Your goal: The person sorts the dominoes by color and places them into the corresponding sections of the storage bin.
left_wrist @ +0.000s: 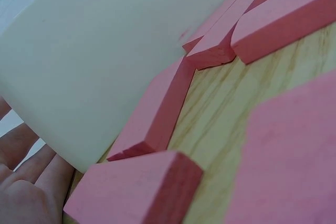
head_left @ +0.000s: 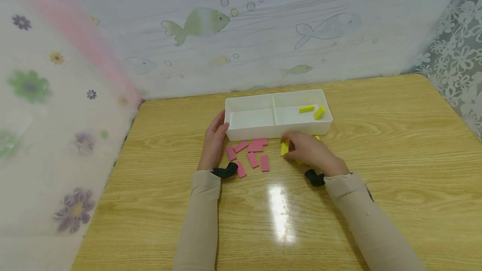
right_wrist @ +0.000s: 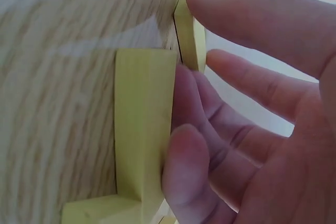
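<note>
My right hand pinches a yellow block by its ends between thumb and index finger, low over the table in front of the white box. The other fingers curl beside a second yellow block, mostly hidden under the hand in the head view. At the box's left end, my left hand rests against the outer wall, its thumb by the front corner and its fingers fairly straight along the side. Two yellow blocks lie in the box's right compartment; the left compartment holds none.
Several pink blocks lie loose on the wooden table between my hands, some close against the box front. A divider splits the box. Behind the table stands a wall with painted fish.
</note>
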### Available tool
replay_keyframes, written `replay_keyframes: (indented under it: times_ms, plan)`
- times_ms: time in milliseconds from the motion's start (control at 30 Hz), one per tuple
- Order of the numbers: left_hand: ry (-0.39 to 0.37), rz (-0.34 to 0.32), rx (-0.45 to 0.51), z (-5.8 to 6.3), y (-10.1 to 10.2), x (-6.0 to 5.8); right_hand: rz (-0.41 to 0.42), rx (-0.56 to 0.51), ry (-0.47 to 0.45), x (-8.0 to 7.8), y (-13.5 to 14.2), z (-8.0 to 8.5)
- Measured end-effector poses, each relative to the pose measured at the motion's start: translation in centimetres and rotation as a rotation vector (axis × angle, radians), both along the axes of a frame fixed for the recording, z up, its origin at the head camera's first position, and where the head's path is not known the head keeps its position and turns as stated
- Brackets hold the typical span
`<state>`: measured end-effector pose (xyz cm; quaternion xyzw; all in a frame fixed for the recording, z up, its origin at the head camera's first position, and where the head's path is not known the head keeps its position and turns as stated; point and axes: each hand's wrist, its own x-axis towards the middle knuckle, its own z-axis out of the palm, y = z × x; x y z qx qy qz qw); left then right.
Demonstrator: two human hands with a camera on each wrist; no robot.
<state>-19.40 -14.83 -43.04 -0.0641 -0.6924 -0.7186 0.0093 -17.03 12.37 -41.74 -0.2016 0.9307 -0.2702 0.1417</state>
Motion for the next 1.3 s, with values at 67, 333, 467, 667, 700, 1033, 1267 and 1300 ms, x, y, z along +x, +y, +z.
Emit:
replay_keyframes:
  times_ms: [67,333,467,667,700,1033,1267,1300]
  plan:
    - [0.002,0.002,0.005,-0.25,-0.06,-0.18,0.002,0.019,0.021,0.11,-0.12,0.09]
    - [-0.008,0.008,0.005,0.01,0.01,0.02,0.010,0.096,0.067,0.36,-0.17,0.24]
    - [-0.010,0.018,-0.010,-0.08,-0.08,-0.06,0.005,0.075,0.056,0.42,-0.13,0.28]
    - [-0.014,0.017,0.003,-0.19,-0.08,-0.16,-0.014,-0.048,-0.007,0.12,0.22,0.16]
    - [-0.015,0.015,0.010,-0.20,-0.06,-0.15,-0.013,-0.064,-0.009,0.08,0.28,0.14]
    - [-0.006,0.005,0.017,-0.05,0.06,0.03,0.029,-0.095,0.013,-0.06,0.04,0.20]
    - [-0.014,0.012,-0.004,0.00,0.03,-0.07,0.034,-0.113,0.008,-0.11,0.05,0.68]
    - [-0.017,0.016,-0.005,0.00,0.01,-0.07,0.034,-0.116,0.005,-0.11,0.08,0.80]
